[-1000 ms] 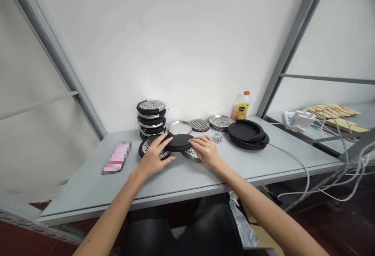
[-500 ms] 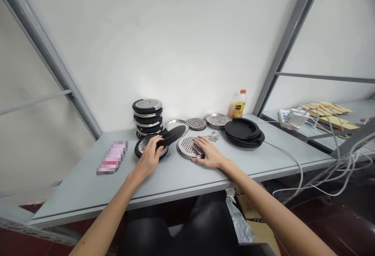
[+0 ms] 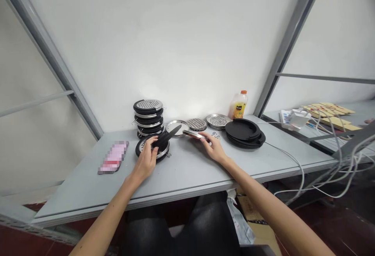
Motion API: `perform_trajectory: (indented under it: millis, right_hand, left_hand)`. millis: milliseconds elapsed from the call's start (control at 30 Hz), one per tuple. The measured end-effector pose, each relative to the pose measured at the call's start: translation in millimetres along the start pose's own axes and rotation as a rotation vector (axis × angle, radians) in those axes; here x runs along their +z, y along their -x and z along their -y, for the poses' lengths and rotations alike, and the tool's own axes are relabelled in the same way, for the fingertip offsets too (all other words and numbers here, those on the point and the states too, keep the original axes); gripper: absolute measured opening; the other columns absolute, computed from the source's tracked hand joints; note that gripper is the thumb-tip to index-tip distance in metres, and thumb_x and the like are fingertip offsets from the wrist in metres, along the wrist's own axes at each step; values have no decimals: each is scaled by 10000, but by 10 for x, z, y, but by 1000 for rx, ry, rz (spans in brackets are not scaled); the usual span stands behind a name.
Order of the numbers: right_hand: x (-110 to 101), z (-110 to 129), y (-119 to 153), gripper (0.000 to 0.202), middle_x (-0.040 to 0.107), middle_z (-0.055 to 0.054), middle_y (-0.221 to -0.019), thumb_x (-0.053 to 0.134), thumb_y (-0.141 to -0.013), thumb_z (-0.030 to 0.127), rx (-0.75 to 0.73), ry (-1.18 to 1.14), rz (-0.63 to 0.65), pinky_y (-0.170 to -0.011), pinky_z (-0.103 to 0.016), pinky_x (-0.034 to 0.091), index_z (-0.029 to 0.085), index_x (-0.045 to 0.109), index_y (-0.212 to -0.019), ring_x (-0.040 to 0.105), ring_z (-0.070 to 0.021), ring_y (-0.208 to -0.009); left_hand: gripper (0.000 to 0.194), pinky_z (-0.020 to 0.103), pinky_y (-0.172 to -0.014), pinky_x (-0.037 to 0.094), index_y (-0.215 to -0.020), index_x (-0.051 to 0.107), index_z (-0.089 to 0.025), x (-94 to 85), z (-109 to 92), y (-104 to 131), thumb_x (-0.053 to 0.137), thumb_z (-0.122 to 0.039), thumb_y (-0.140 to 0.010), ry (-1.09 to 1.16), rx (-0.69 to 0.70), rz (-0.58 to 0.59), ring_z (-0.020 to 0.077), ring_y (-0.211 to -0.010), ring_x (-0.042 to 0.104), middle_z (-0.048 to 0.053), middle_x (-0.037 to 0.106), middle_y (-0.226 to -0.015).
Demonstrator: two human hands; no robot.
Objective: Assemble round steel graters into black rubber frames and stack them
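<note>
One black disc (image 3: pixel 172 132) pinched in left fingers (image 3: pixel 149 143), newly lifted metal disc (image 3: pixel 193 134) in right fingers (image 3: pixel 209 136)

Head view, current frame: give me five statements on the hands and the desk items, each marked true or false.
1. The left hand holds a black disc. True.
2. The right hand is empty. False: it grips a metal disc.
3. The bottle has an orange cap. True.
4. The phone lies right of the bottle. False: it lies well to the left of it.
5. The stack stands left of the bottle. True.
</note>
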State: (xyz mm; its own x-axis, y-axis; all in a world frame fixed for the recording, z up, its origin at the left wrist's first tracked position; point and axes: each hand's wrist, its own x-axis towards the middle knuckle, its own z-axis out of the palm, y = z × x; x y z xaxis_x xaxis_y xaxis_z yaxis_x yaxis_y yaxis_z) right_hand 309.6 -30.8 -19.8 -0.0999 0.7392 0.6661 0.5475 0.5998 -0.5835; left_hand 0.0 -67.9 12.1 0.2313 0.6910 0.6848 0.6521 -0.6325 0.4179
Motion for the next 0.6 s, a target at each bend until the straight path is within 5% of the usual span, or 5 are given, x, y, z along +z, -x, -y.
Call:
perform_trajectory:
  millis: [133, 333, 600]
  right_hand:
    - [41, -113, -167, 408, 691, -105, -1032, 419, -924, 474, 157, -146, -318, -856, -376, 469, 152, 638, -1046, 618, -237, -943]
    - [-28, -350, -216, 505, 602, -27, -715, 424, -864, 599, 326, -288, -534, -658, -278, 435, 138, 607, -771, 512, -159, -683]
    - [-26, -535, -162, 523, 575, -10, -652, 471, -813, 653, 388, -448, -503, -567, -248, 419, 151, 563, -705, 469, -130, -603]
  left_hand:
    - [285, 462, -1085, 374, -1254, 412, -204, 33, -134, 16, 350, -228, -977, -8, 65, 82, 231, -1294, 444, 112, 501, -1333]
    - [282, 504, -1159, 258, -1236, 473, -187, 280, -401, 124, 386, -182, -968, -161, 363, 302, 236, -1366, 365, 99, 541, -1314]
    - [269, 485, -1153, 262, -1197, 531, -191, 505, -379, 94, 423, -167, -952, -249, 330, 480, 239, -1349, 398, 95, 586, -1281]
